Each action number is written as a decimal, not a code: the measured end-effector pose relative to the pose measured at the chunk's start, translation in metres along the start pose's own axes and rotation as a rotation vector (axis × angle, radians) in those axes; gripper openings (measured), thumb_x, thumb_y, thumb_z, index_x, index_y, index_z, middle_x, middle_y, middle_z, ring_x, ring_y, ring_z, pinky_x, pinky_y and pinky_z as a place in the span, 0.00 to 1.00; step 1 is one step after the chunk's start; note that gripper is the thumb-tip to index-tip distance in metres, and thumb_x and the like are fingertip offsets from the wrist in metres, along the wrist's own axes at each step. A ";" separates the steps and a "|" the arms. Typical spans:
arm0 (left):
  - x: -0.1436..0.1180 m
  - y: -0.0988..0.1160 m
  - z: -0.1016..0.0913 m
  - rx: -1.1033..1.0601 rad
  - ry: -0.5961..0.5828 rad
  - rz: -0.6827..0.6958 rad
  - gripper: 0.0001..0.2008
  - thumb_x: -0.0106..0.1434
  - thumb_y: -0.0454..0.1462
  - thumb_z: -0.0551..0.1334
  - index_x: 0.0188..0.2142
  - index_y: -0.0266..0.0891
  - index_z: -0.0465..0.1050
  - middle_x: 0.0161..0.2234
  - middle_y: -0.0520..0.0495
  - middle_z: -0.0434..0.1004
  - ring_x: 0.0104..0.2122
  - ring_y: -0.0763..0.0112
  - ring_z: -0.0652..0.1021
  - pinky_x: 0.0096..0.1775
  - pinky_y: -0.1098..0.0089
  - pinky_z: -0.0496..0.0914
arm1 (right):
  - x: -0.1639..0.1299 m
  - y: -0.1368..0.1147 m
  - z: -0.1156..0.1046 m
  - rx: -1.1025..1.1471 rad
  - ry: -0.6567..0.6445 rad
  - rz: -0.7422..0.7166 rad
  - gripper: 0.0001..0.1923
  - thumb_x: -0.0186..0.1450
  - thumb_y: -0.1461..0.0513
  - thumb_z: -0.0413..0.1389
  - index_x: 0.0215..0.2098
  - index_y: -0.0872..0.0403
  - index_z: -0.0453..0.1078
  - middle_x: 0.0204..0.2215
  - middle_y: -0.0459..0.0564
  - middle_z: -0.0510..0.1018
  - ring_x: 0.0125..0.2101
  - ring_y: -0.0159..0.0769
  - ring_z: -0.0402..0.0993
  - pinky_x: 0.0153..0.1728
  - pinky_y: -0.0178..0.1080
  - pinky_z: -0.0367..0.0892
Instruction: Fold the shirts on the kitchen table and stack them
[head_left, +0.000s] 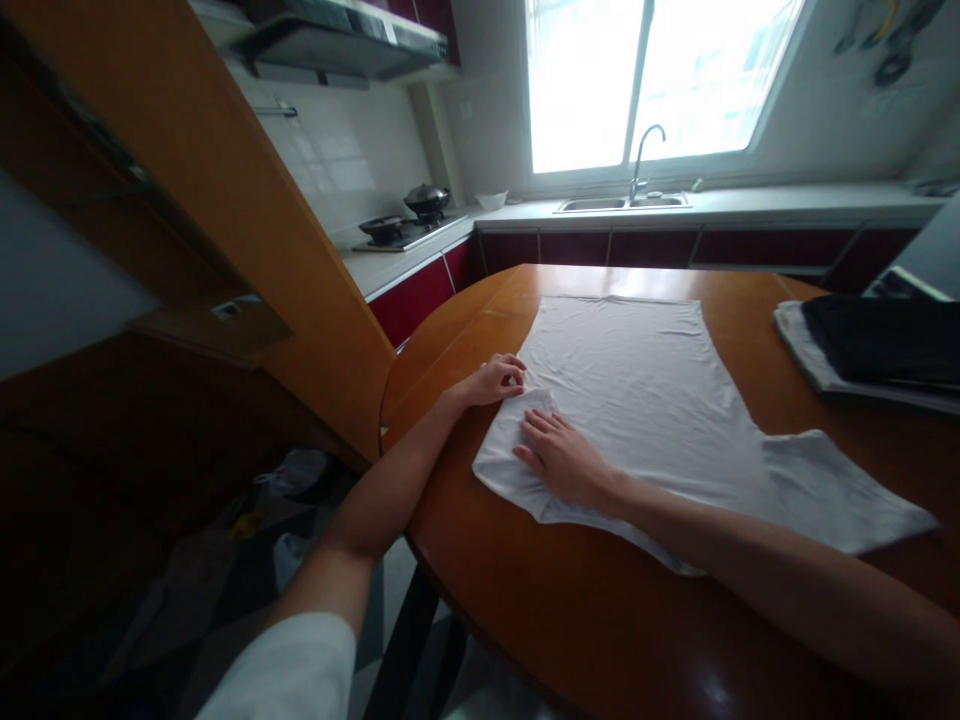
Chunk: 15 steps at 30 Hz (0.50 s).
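A white T-shirt (652, 400) lies spread flat on the round wooden table (592, 610). My left hand (495, 380) pinches the shirt's left sleeve edge near the table's left rim. Flat on that same sleeve, just to the right, rests my right hand (561, 458), palm down and fingers apart. The shirt's other sleeve (847, 490) stretches toward the right.
A stack of folded dark and grey clothes (877, 350) sits at the table's right edge. Behind are a kitchen counter with a sink and tap (637, 180) and a gas stove with a pot (409, 215). A slanted wooden panel (247, 220) stands left of the table.
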<state>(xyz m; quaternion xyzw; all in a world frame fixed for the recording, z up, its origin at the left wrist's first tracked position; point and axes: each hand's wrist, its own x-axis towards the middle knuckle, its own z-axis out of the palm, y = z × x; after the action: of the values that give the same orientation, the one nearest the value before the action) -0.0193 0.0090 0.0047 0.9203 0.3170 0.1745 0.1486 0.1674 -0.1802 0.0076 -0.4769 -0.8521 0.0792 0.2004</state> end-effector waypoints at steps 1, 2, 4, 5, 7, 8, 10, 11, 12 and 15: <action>0.000 0.000 0.000 0.005 -0.009 0.014 0.04 0.62 0.40 0.66 0.33 0.43 0.80 0.51 0.46 0.75 0.52 0.60 0.72 0.58 0.57 0.63 | 0.002 0.002 -0.004 0.002 0.015 0.018 0.27 0.76 0.52 0.42 0.63 0.60 0.65 0.65 0.63 0.65 0.67 0.46 0.56 0.66 0.50 0.52; 0.000 -0.001 0.001 0.009 -0.021 0.034 0.05 0.63 0.40 0.66 0.34 0.43 0.80 0.52 0.45 0.74 0.52 0.60 0.72 0.59 0.56 0.63 | 0.005 0.006 -0.007 -0.002 0.030 0.036 0.27 0.76 0.51 0.42 0.64 0.60 0.64 0.66 0.63 0.63 0.68 0.46 0.55 0.66 0.50 0.51; 0.001 -0.002 0.001 0.010 -0.033 0.066 0.06 0.63 0.41 0.65 0.35 0.43 0.80 0.52 0.45 0.74 0.53 0.59 0.71 0.59 0.56 0.63 | 0.011 0.015 -0.010 -0.024 0.044 0.060 0.30 0.75 0.50 0.42 0.68 0.58 0.59 0.69 0.61 0.57 0.70 0.47 0.49 0.67 0.52 0.48; 0.001 -0.003 0.001 0.009 -0.035 0.075 0.06 0.63 0.41 0.65 0.36 0.43 0.79 0.52 0.45 0.74 0.53 0.59 0.71 0.59 0.57 0.63 | 0.014 0.021 -0.010 -0.039 0.029 0.064 0.31 0.75 0.50 0.42 0.70 0.58 0.56 0.70 0.60 0.54 0.71 0.47 0.46 0.68 0.54 0.46; 0.001 -0.003 0.002 0.007 -0.033 0.079 0.06 0.64 0.41 0.65 0.35 0.42 0.79 0.51 0.44 0.74 0.53 0.59 0.71 0.58 0.57 0.63 | 0.018 0.032 -0.007 -0.062 -0.034 0.072 0.34 0.75 0.48 0.42 0.71 0.58 0.52 0.71 0.60 0.51 0.71 0.47 0.42 0.68 0.56 0.44; 0.002 -0.003 0.002 0.008 -0.030 0.073 0.06 0.64 0.40 0.64 0.35 0.42 0.79 0.51 0.44 0.74 0.52 0.59 0.71 0.58 0.57 0.63 | 0.019 0.036 -0.004 -0.070 -0.066 0.077 0.34 0.75 0.48 0.41 0.72 0.59 0.51 0.71 0.60 0.51 0.71 0.47 0.42 0.68 0.56 0.43; 0.002 -0.002 0.004 0.018 -0.024 0.051 0.06 0.64 0.39 0.63 0.34 0.41 0.78 0.49 0.43 0.75 0.51 0.60 0.72 0.57 0.56 0.64 | 0.019 0.042 0.001 -0.079 -0.101 0.087 0.35 0.75 0.47 0.39 0.71 0.60 0.51 0.71 0.61 0.53 0.71 0.48 0.42 0.68 0.58 0.42; 0.003 -0.002 0.004 0.029 -0.021 0.035 0.06 0.65 0.39 0.63 0.35 0.40 0.77 0.48 0.43 0.75 0.50 0.60 0.72 0.57 0.56 0.64 | 0.019 0.044 0.002 -0.082 -0.105 0.090 0.35 0.75 0.47 0.39 0.71 0.60 0.52 0.71 0.61 0.53 0.71 0.48 0.43 0.67 0.58 0.42; 0.003 -0.001 0.005 0.043 -0.021 0.017 0.06 0.65 0.39 0.62 0.35 0.40 0.77 0.48 0.43 0.75 0.50 0.59 0.72 0.56 0.56 0.64 | 0.018 0.045 0.003 -0.085 -0.102 0.092 0.35 0.75 0.46 0.38 0.71 0.60 0.51 0.71 0.61 0.52 0.71 0.48 0.43 0.67 0.59 0.42; 0.003 0.003 0.007 0.100 -0.023 -0.043 0.07 0.66 0.39 0.61 0.36 0.40 0.76 0.48 0.42 0.74 0.50 0.57 0.72 0.55 0.54 0.65 | 0.016 0.044 0.004 -0.089 -0.101 0.097 0.36 0.75 0.46 0.37 0.71 0.60 0.51 0.71 0.61 0.51 0.71 0.48 0.43 0.67 0.59 0.43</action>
<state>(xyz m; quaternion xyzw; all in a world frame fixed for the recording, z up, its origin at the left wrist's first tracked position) -0.0125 0.0079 0.0006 0.9216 0.3432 0.1444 0.1097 0.1923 -0.1433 -0.0063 -0.5214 -0.8397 0.0750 0.1317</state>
